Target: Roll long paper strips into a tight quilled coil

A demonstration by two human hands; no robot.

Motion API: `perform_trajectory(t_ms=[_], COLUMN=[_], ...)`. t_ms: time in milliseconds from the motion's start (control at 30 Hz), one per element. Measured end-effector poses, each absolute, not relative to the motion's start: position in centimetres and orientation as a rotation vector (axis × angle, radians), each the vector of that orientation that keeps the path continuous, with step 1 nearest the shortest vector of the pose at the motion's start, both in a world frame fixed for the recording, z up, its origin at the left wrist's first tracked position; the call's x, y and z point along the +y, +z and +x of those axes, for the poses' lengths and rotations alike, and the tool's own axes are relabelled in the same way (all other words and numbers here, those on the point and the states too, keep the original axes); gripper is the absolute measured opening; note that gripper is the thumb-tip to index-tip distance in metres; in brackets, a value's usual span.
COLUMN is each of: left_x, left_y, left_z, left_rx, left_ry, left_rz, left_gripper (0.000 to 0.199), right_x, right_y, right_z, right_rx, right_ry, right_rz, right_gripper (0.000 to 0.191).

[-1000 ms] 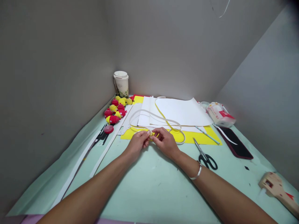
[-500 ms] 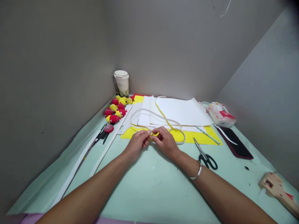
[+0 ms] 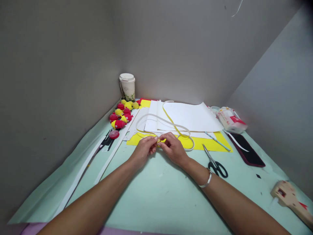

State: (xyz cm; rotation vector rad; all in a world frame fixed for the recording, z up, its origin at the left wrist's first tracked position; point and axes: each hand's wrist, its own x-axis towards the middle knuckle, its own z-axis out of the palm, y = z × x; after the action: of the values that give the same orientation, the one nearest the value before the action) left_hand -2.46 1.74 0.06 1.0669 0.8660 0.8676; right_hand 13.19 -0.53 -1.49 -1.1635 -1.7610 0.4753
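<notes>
Over the middle of the table, my left hand (image 3: 146,147) and my right hand (image 3: 174,149) meet at the fingertips. Both pinch a small yellow coil (image 3: 158,141), partly hidden by the fingers. A long paper strip (image 3: 171,120), yellow on one face and white on the other, loops away behind my hands. Some of its curves rest over white paper sheets (image 3: 188,117) and a yellow sheet (image 3: 133,140). Scissors (image 3: 214,164) with black handles lie by my right wrist, which wears a bracelet.
Several red and yellow paper fish (image 3: 119,124) stand at the left, near a lidded cup (image 3: 127,87) and a small red round container (image 3: 113,134). White strips (image 3: 83,173) lie along the left. A phone (image 3: 246,151), tissue pack (image 3: 231,120), light-blue stick (image 3: 217,142) and glue gun (image 3: 288,197) occupy the right.
My fingertips have shifted very slightly around the small coil, and its yellow side shows more plainly. Everything on the table stays in place.
</notes>
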Motion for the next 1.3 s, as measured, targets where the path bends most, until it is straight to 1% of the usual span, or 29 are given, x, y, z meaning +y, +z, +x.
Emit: perform_trajectory(t_ms=[433,1300], left_x=[1.78,1.68], left_y=[0.19,0.48], left_z=[-2.54,-2.4], left_rx=[0.864,0.872], left_ry=[0.864,0.869], left_rz=[1.015,1.051], left_gripper=[0.025,0.028], right_x=[-0.46,-0.76], right_y=[-1.65,-1.24], right_z=[13.3,13.13], right_rx=[-1.781,-1.756], right_ry=[0.486,0.492], right_rz=[-1.166,-1.173], right_gripper=[0.01,0.008])
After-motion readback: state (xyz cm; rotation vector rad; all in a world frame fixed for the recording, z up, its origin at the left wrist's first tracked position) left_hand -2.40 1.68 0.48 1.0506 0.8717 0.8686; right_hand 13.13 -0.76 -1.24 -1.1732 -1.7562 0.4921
